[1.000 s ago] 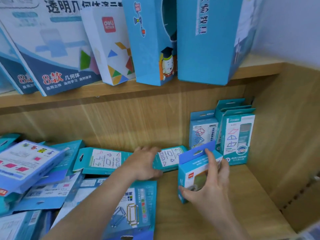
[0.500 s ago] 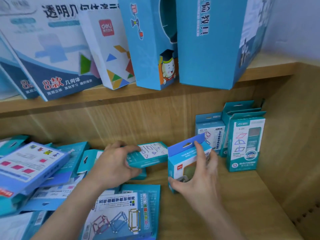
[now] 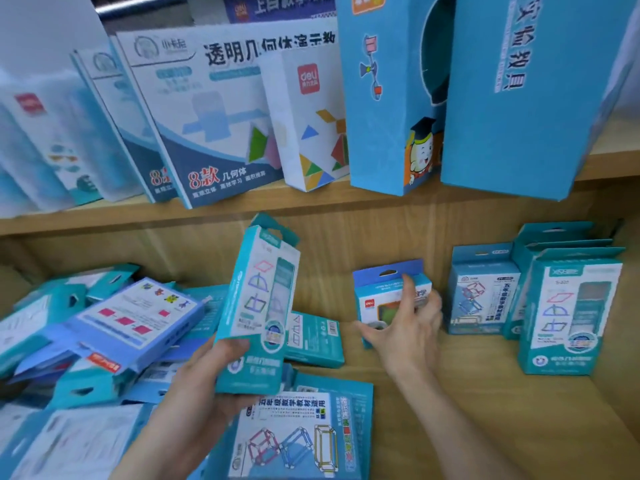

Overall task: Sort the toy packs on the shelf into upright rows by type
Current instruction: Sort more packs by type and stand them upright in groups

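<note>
My left hand (image 3: 211,372) grips a tall teal pack (image 3: 258,306) with shape outlines on its front, held upright above the pile. My right hand (image 3: 407,327) is closed on a small blue deli pack (image 3: 377,292) that stands upright on the lower shelf (image 3: 467,410), near the back panel. To its right, against the side wall, stand upright packs: a blue cube-frame pack (image 3: 483,296) and a row of teal packs (image 3: 571,306) matching the one I hold. Several packs lie flat in a heap (image 3: 104,334) at the left.
A flat cube-frame pack (image 3: 298,434) lies at the front, and a teal pack (image 3: 313,337) lies flat behind my left hand. The upper shelf (image 3: 242,206) carries large leaning boxes overhanging its edge. The wooden side wall (image 3: 616,393) closes the right.
My left hand has lifted the teal pack off the pile and turned it upright. My right hand has pushed the small blue pack back and to the right, toward the standing row.
</note>
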